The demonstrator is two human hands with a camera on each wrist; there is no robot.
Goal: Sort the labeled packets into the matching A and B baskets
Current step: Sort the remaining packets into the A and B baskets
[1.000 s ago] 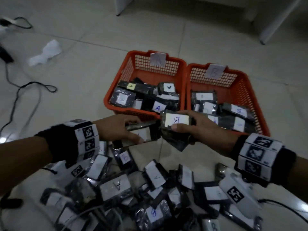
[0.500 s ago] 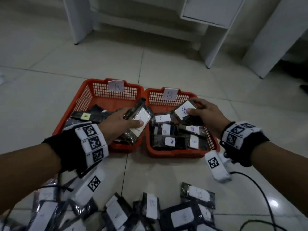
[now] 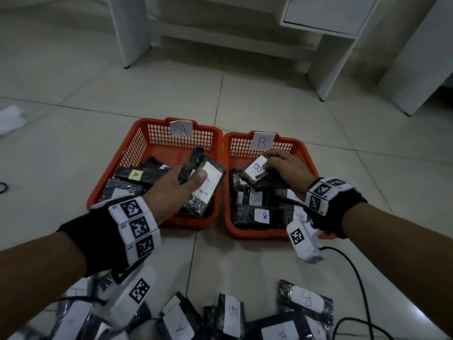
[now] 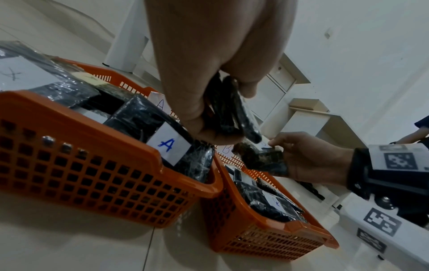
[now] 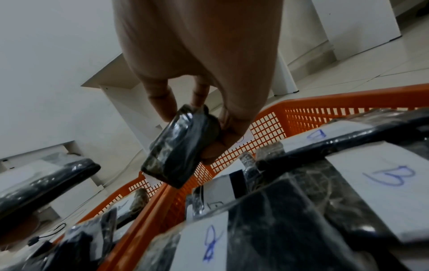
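- Pale floor tiles (image 3: pixel 73 77) fill the head view, with white furniture legs (image 3: pixel 132 30) along the top edge of the frame.
- Two orange baskets stand side by side at the centre, their rims touching: the A basket (image 3: pixel 127 153) to the left, the B basket (image 3: pixel 301 153) to the right, each with a paper tag on its far wall.
- The left hand (image 3: pixel 176 190) sits over the right part of the A basket, thumb and fingers curled round a dark plastic-wrapped packet (image 3: pixel 208 177) with a white label; the letter on it is mostly hidden by the thumb.
- In the left wrist view the same packet (image 4: pixel 230 113) shows edge-on, pinched between thumb and fingers above an A-labelled packet (image 4: pixel 169 146) lying in the basket.
- The right hand (image 3: pixel 286 168) is over the far left part of the B basket, pinching a packet marked B (image 3: pixel 255 170) that tilts down toward the left.
- The right wrist view shows this packet (image 5: pixel 181 146) held by the fingertips (image 5: pixel 160 108) above other B-labelled packets (image 5: pixel 383 176).
- Both baskets hold several dark packets already.
- Along the bottom edge of the head view lies a heap of unsorted packets (image 3: pixel 230 312) with A and B labels.
- Both wrists wear black bands with white marker blocks; a black cable (image 3: pixel 353 271) trails at lower right.
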